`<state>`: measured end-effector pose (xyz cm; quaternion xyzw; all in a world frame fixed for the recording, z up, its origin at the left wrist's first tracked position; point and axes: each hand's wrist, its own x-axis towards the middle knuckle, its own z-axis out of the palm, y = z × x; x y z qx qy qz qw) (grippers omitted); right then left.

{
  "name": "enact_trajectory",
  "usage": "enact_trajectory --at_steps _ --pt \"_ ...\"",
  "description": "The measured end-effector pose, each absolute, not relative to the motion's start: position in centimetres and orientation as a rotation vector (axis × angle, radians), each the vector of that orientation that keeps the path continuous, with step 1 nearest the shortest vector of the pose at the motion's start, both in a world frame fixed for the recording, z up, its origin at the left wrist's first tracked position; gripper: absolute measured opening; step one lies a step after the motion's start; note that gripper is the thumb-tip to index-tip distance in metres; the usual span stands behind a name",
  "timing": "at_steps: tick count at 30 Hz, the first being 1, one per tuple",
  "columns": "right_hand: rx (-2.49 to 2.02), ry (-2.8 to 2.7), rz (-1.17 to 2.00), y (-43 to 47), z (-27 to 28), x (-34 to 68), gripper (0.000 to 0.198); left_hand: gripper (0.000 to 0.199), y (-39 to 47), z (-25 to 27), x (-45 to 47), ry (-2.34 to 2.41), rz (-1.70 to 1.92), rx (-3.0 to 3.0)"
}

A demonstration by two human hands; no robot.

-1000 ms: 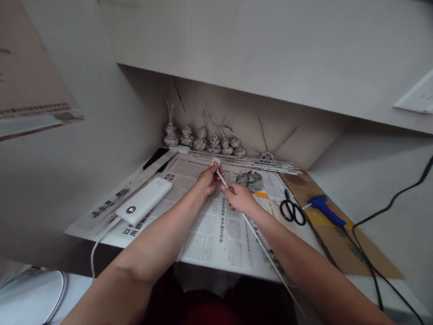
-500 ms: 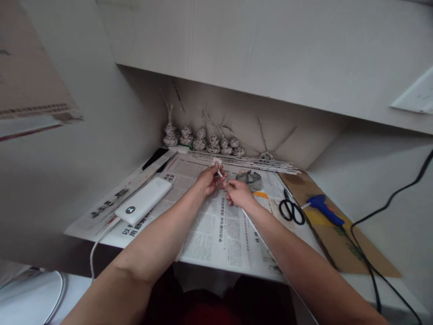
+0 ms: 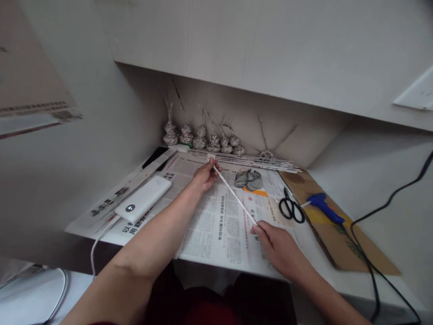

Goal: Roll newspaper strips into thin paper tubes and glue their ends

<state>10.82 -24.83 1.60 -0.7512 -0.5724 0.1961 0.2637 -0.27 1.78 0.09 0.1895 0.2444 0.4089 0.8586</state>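
A thin white rolled-paper stick (image 3: 235, 195) runs slantwise between my two hands above the newspaper (image 3: 206, 225). My left hand (image 3: 206, 175) pinches its upper end, where a small pale flap of paper (image 3: 211, 156) sticks out past the fingertips. Lower and to the right, my right hand (image 3: 275, 241) closes thumb and fingers round the stick near the newspaper's front part. Whatever part of the stick lies beyond the right hand is hidden by it.
Several woven gourd shapes (image 3: 200, 139) line the back wall, behind a bundle of paper sticks (image 3: 250, 160). A grey crumpled cloth (image 3: 248, 179), black-handled scissors (image 3: 291, 211) and a blue glue gun (image 3: 325, 208) on cardboard (image 3: 352, 246) lie rightward; a white power bank (image 3: 145, 198) lies left.
My right hand has slid down and right, away from the left hand, leaving a length of stick stretched between them. My left hand has stayed nearly in place.
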Motion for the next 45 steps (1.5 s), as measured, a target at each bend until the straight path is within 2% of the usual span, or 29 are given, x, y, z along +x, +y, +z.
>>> enact_trajectory --at_steps 4,7,10,14,16,23,26,29,32,35,39,41,43,45 --pt "-1.639 -0.991 1.377 -25.3 1.2 10.0 0.036 0.019 1.6 0.4 -0.5 0.385 0.83 0.444" --pt "-1.349 -0.746 1.6 -25.4 1.0 9.5 0.036 0.02 1.6 0.6 -0.7 0.345 0.799 0.415" --pt "-1.537 -0.959 1.457 -25.8 1.3 9.6 0.037 0.02 1.6 0.7 -0.8 0.367 0.803 0.411" --pt "-1.951 -1.477 0.742 -26.4 1.8 10.0 0.029 0.017 1.5 0.6 -0.6 0.366 0.813 0.445" --pt "-2.007 -1.569 0.57 -26.5 1.7 9.9 0.028 0.016 1.4 0.5 -0.5 0.367 0.798 0.475" --pt "-1.949 -1.492 0.691 -26.1 1.1 8.8 0.031 0.024 1.8 -0.1 -0.4 0.369 0.781 0.467" --pt "-1.833 -1.251 1.048 -26.0 0.9 8.7 0.033 0.023 2.0 -0.1 -0.5 0.324 0.755 0.434" --pt "-1.502 -0.94 1.481 -26.1 0.8 8.9 0.035 0.021 1.9 0.3 -0.6 0.271 0.734 0.404" --pt "-1.291 -0.797 1.681 -26.3 0.9 9.0 0.034 0.02 1.6 0.7 -0.7 0.228 0.736 0.399" --pt "-1.509 -0.942 1.541 -26.4 1.1 9.1 0.037 0.02 1.5 0.8 -0.8 0.242 0.756 0.408" --pt "-1.993 -1.351 0.703 -26.7 1.5 9.6 0.029 0.02 1.4 0.8 -0.7 0.267 0.773 0.428" --pt "-2.022 -1.432 0.512 -26.9 1.4 9.8 0.03 0.02 1.4 0.7 -0.7 0.261 0.768 0.437" --pt "-1.948 -1.357 0.739 -27.0 1.1 9.6 0.035 0.02 1.4 0.7 -0.6 0.253 0.756 0.439" --pt "-1.753 -1.137 1.154 -27.0 0.7 9.2 0.038 0.02 1.4 0.7 -0.6 0.236 0.739 0.428"
